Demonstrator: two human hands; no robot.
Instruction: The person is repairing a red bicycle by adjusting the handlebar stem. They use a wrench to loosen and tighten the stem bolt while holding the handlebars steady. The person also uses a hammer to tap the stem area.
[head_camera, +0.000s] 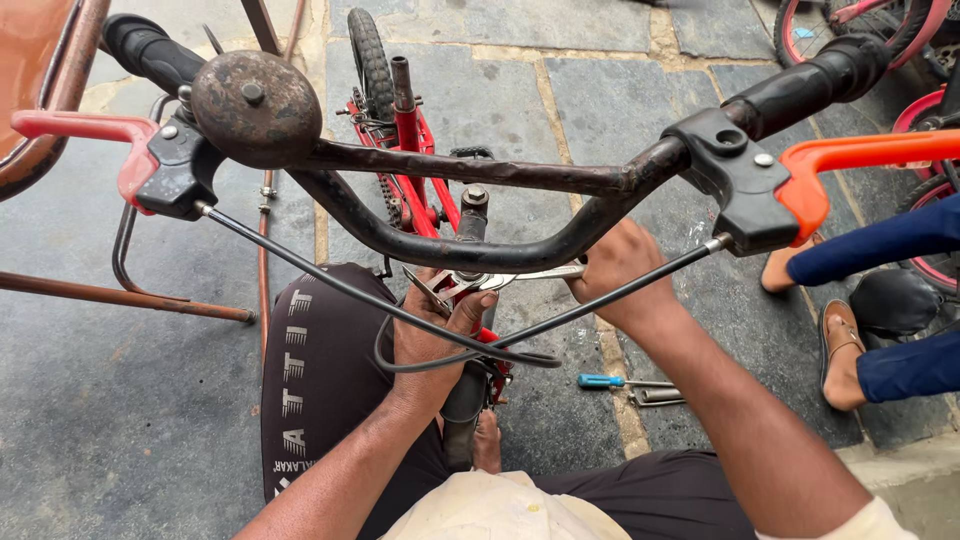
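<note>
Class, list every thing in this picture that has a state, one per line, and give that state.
Rusty black handlebar: upright, right way round, across the view.
Rusted round bell: mounted on the bar's left side.
Orange brake levers: both at rest, not squeezed.
Black brake cables: attached, hanging slack and looped.
Silver spanner: held at the stem.
Left hand: closed round the frame.
Right hand: gripping the spanner.
Blue-handled screwdriver: lying on the stone floor.

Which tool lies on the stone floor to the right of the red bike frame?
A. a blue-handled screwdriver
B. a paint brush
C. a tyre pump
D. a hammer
A: a blue-handled screwdriver lies on the stone floor beside some metal tools, just right of the red bike frame.
</note>
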